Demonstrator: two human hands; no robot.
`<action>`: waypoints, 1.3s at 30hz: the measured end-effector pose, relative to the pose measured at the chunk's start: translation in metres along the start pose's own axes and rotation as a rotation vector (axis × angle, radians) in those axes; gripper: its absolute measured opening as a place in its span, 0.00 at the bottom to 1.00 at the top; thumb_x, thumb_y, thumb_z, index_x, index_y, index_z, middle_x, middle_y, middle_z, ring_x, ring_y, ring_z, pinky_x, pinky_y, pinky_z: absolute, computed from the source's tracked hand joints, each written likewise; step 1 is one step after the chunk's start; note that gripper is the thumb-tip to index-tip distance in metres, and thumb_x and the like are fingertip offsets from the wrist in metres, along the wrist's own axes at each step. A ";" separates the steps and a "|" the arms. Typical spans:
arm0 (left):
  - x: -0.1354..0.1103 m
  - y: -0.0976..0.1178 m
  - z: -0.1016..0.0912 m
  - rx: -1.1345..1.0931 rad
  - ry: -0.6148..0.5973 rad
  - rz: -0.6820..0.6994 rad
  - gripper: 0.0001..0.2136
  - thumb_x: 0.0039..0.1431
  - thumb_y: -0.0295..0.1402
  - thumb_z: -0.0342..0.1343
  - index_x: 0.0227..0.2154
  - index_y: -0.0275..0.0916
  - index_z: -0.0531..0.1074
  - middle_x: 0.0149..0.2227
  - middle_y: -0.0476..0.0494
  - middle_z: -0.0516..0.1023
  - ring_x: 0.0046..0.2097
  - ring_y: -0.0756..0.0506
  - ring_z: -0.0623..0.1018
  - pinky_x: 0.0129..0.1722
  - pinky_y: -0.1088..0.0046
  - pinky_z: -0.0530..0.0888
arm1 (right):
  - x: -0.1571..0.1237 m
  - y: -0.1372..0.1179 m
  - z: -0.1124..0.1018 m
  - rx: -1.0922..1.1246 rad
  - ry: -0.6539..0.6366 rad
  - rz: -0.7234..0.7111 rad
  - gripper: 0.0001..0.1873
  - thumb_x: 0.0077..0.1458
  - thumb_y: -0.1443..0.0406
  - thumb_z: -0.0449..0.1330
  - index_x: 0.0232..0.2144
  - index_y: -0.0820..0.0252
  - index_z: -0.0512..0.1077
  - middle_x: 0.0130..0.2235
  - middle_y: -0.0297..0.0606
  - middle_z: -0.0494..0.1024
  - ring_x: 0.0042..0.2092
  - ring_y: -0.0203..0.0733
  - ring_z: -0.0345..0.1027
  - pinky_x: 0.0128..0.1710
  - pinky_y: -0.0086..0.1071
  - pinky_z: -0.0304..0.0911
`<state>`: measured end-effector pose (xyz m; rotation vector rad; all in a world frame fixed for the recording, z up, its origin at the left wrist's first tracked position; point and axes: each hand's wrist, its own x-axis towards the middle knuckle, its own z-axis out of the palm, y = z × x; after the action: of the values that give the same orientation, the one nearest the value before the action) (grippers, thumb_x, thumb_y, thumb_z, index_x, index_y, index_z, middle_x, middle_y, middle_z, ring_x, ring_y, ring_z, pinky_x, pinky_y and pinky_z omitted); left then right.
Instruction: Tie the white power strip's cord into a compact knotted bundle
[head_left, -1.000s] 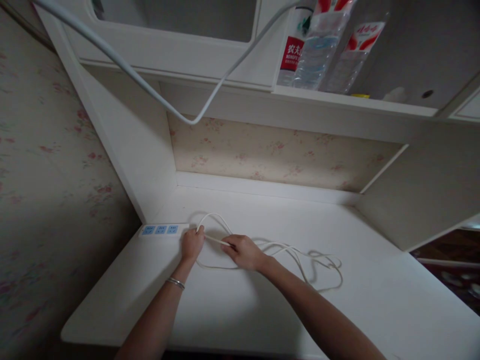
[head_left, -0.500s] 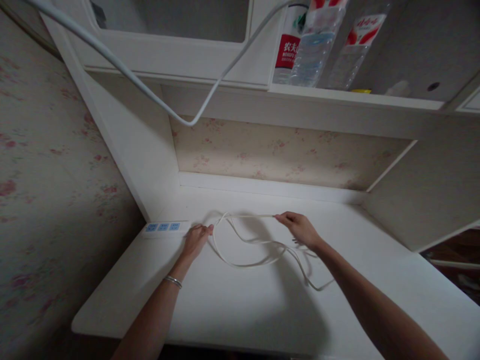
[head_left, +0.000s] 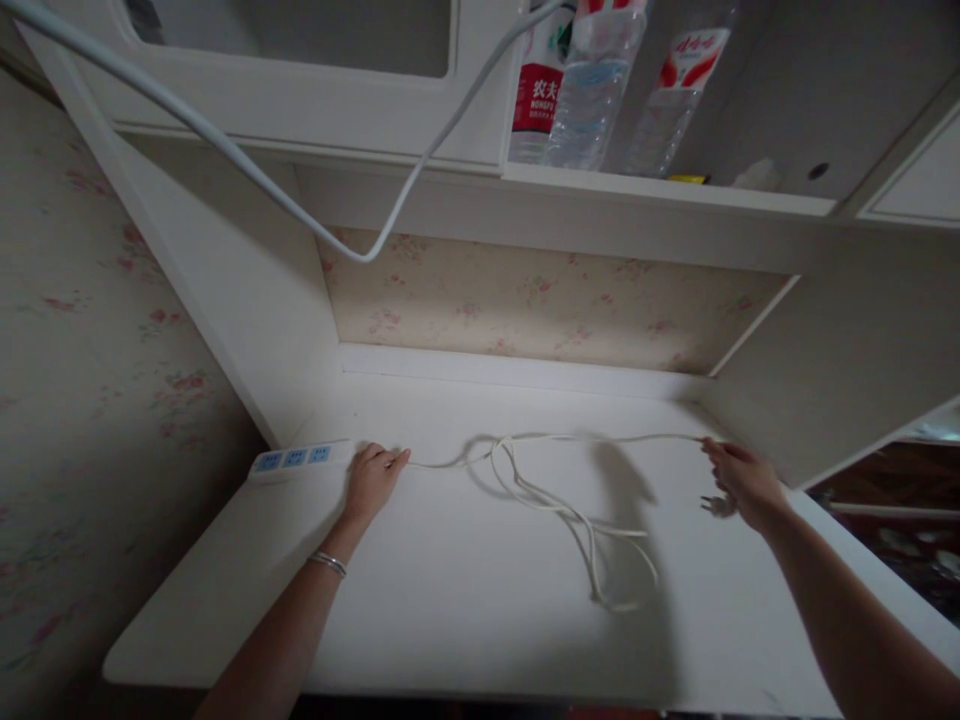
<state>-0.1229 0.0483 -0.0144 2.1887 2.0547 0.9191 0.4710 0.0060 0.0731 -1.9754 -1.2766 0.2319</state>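
A white power strip (head_left: 300, 460) with blue sockets lies at the desk's left side. Its white cord (head_left: 551, 500) runs from there across the desk, with several loose loops in the middle. My left hand (head_left: 375, 475) is closed on the cord close to the strip's right end. Far to the right, my right hand (head_left: 739, 480) pinches the cord, drawing a stretch of it nearly straight. Below those fingers hangs the plug (head_left: 718, 505), its prongs pointing left. Part of the cord near my right palm is hidden.
Over the white desk (head_left: 450, 620) is a shelf holding plastic bottles (head_left: 596, 100). A thick white cable (head_left: 367, 255) hangs down in front of the cabinet. Side panels close in the desk left and right, and floral wallpaper (head_left: 67, 400) covers the left wall.
My right hand has moved far to the right, pulling the cord along. The large loop beside my left hand has straightened out, and the remaining loops have shifted right. The plug now shows.
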 end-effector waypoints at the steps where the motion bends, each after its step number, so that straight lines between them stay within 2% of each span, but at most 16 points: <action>1: -0.001 0.003 -0.001 0.026 -0.008 0.019 0.20 0.61 0.46 0.45 0.23 0.40 0.76 0.32 0.42 0.74 0.38 0.45 0.72 0.44 0.69 0.66 | -0.004 -0.005 0.004 0.092 -0.031 0.022 0.22 0.51 0.48 0.53 0.30 0.60 0.73 0.20 0.38 0.67 0.18 0.38 0.58 0.15 0.34 0.57; 3: -0.005 0.011 -0.002 0.077 -0.015 0.043 0.18 0.62 0.43 0.45 0.29 0.40 0.77 0.37 0.40 0.75 0.42 0.43 0.72 0.47 0.65 0.64 | -0.012 -0.019 0.014 0.226 -0.124 0.051 0.21 0.47 0.52 0.58 0.34 0.63 0.74 0.24 0.39 0.71 0.21 0.36 0.61 0.18 0.33 0.60; 5: -0.010 0.025 -0.002 0.088 -0.032 0.061 0.16 0.63 0.39 0.44 0.34 0.40 0.76 0.40 0.40 0.76 0.45 0.41 0.72 0.50 0.61 0.62 | -0.017 -0.034 0.024 0.206 -0.233 0.034 0.22 0.47 0.55 0.57 0.40 0.64 0.75 0.29 0.41 0.75 0.23 0.36 0.64 0.21 0.32 0.61; 8: -0.016 0.056 0.003 -0.058 -0.132 0.165 0.14 0.64 0.34 0.43 0.39 0.39 0.74 0.41 0.40 0.76 0.47 0.43 0.72 0.52 0.62 0.62 | -0.019 -0.051 0.039 -0.006 -0.402 -0.010 0.23 0.51 0.57 0.53 0.45 0.63 0.74 0.30 0.42 0.77 0.23 0.37 0.65 0.22 0.31 0.61; 11: -0.016 0.092 0.015 -0.319 -0.263 0.237 0.13 0.62 0.34 0.46 0.44 0.38 0.72 0.45 0.39 0.75 0.48 0.44 0.72 0.49 0.68 0.65 | -0.023 -0.065 0.057 -0.319 -0.552 -0.208 0.22 0.57 0.55 0.49 0.44 0.59 0.75 0.30 0.42 0.79 0.27 0.40 0.71 0.29 0.33 0.65; 14: -0.009 0.122 0.027 -0.497 -0.358 0.158 0.10 0.59 0.33 0.49 0.39 0.37 0.74 0.39 0.40 0.78 0.41 0.45 0.75 0.41 0.71 0.68 | -0.037 -0.080 0.080 -0.499 -0.574 -0.370 0.21 0.57 0.57 0.51 0.47 0.59 0.73 0.40 0.48 0.79 0.40 0.47 0.74 0.41 0.39 0.65; 17: -0.001 0.137 0.033 -0.554 -0.350 0.131 0.12 0.61 0.31 0.45 0.35 0.36 0.74 0.32 0.42 0.78 0.34 0.47 0.75 0.34 0.73 0.68 | -0.059 -0.104 0.108 -0.495 -0.514 -0.526 0.28 0.57 0.61 0.52 0.59 0.62 0.62 0.58 0.52 0.66 0.55 0.50 0.64 0.52 0.43 0.60; 19: 0.003 0.141 0.030 -0.582 -0.327 0.129 0.13 0.62 0.32 0.42 0.35 0.36 0.73 0.32 0.43 0.78 0.34 0.48 0.75 0.34 0.74 0.68 | -0.074 -0.126 0.127 -0.465 -0.463 -0.653 0.30 0.59 0.60 0.51 0.62 0.60 0.55 0.63 0.50 0.57 0.61 0.50 0.55 0.56 0.45 0.55; 22: 0.004 0.142 0.017 -0.665 -0.292 0.121 0.14 0.63 0.34 0.43 0.39 0.37 0.73 0.34 0.45 0.78 0.35 0.48 0.75 0.35 0.76 0.68 | -0.090 -0.162 0.151 -0.406 -0.421 -0.770 0.29 0.61 0.59 0.48 0.63 0.57 0.53 0.63 0.47 0.57 0.64 0.50 0.48 0.59 0.51 0.47; 24: 0.003 0.141 0.004 -0.716 -0.266 0.108 0.14 0.63 0.36 0.43 0.41 0.37 0.72 0.35 0.46 0.78 0.35 0.49 0.74 0.36 0.76 0.68 | -0.097 -0.182 0.163 -0.366 -0.438 -0.828 0.23 0.64 0.59 0.46 0.60 0.55 0.59 0.58 0.47 0.65 0.61 0.49 0.54 0.60 0.52 0.44; 26: 0.003 0.138 -0.009 -0.737 -0.244 0.107 0.14 0.63 0.36 0.44 0.43 0.38 0.72 0.34 0.47 0.78 0.35 0.49 0.74 0.36 0.77 0.69 | -0.099 -0.194 0.170 -0.313 -0.465 -0.869 0.20 0.65 0.59 0.43 0.53 0.56 0.66 0.50 0.46 0.72 0.54 0.46 0.63 0.58 0.47 0.49; 29: 0.004 0.131 -0.024 -0.768 -0.233 0.129 0.15 0.63 0.35 0.43 0.45 0.39 0.72 0.36 0.46 0.78 0.37 0.49 0.74 0.38 0.77 0.69 | -0.100 -0.199 0.176 -0.187 -0.427 -0.895 0.20 0.64 0.56 0.45 0.51 0.59 0.67 0.47 0.47 0.70 0.48 0.44 0.65 0.52 0.40 0.58; 32: 0.004 0.124 -0.031 -0.802 -0.234 0.118 0.15 0.63 0.34 0.43 0.45 0.38 0.72 0.38 0.45 0.78 0.39 0.49 0.74 0.40 0.77 0.70 | -0.100 -0.198 0.181 -0.110 -0.352 -0.881 0.23 0.62 0.56 0.48 0.56 0.59 0.62 0.53 0.48 0.65 0.53 0.46 0.60 0.52 0.40 0.58; 34: 0.002 0.122 -0.032 -0.811 -0.230 0.102 0.15 0.63 0.34 0.43 0.45 0.38 0.72 0.37 0.45 0.78 0.39 0.49 0.75 0.40 0.77 0.70 | -0.102 -0.198 0.184 -0.181 -0.356 -0.854 0.22 0.63 0.56 0.48 0.56 0.56 0.62 0.54 0.46 0.66 0.53 0.47 0.60 0.52 0.42 0.57; 37: -0.002 0.120 -0.033 -0.797 -0.223 0.111 0.16 0.63 0.35 0.43 0.45 0.38 0.73 0.36 0.45 0.78 0.36 0.49 0.75 0.37 0.77 0.70 | -0.107 -0.199 0.186 -0.283 -0.370 -0.810 0.18 0.63 0.55 0.47 0.47 0.55 0.70 0.48 0.44 0.72 0.49 0.48 0.62 0.48 0.41 0.58; 39: -0.004 0.119 -0.036 -0.766 -0.213 0.124 0.15 0.62 0.36 0.44 0.45 0.40 0.73 0.35 0.47 0.79 0.35 0.49 0.75 0.36 0.78 0.70 | -0.111 -0.197 0.185 -0.233 -0.377 -0.787 0.19 0.64 0.54 0.46 0.39 0.57 0.72 0.41 0.43 0.74 0.45 0.45 0.65 0.45 0.37 0.58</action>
<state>-0.0292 0.0140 0.0599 1.8776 1.1904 1.1646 0.1831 0.0463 0.0516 -1.4894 -2.3036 0.0622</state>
